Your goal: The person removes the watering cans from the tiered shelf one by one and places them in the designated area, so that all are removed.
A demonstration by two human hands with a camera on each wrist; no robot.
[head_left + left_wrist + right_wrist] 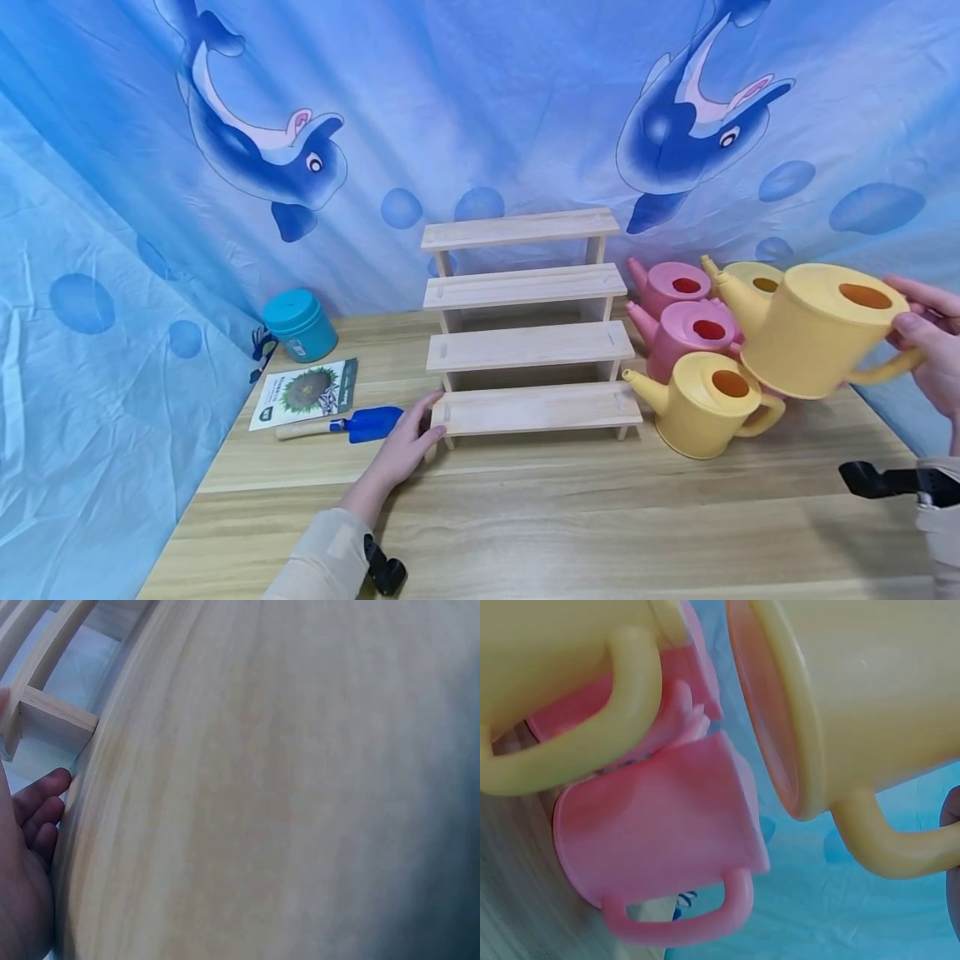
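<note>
My right hand (pixel 930 342) holds a yellow watering can (pixel 821 333) by the upper part of its handle, raised above the other cans. In the right wrist view the held can (pixel 885 690) fills the upper right, with fingertips (pixel 952 832) at its handle. Another yellow watering can (pixel 705 408) stands on the table below it, right of a four-step wooden shelf (pixel 532 408). My left hand (pixel 408 437) rests at the left end of the shelf's lowest step. In the left wrist view its fingers (pixel 45 814) lie loosely bent against the tabletop.
Pink watering cans (pixel 690 333) and a further yellow one (pixel 757 275) cluster right of the shelf. At left are a teal jar (pixel 300 325), a seed packet (pixel 307 393) and a blue hand trowel (pixel 371 423). A dolphin-print curtain (pixel 480 108) hangs behind the table.
</note>
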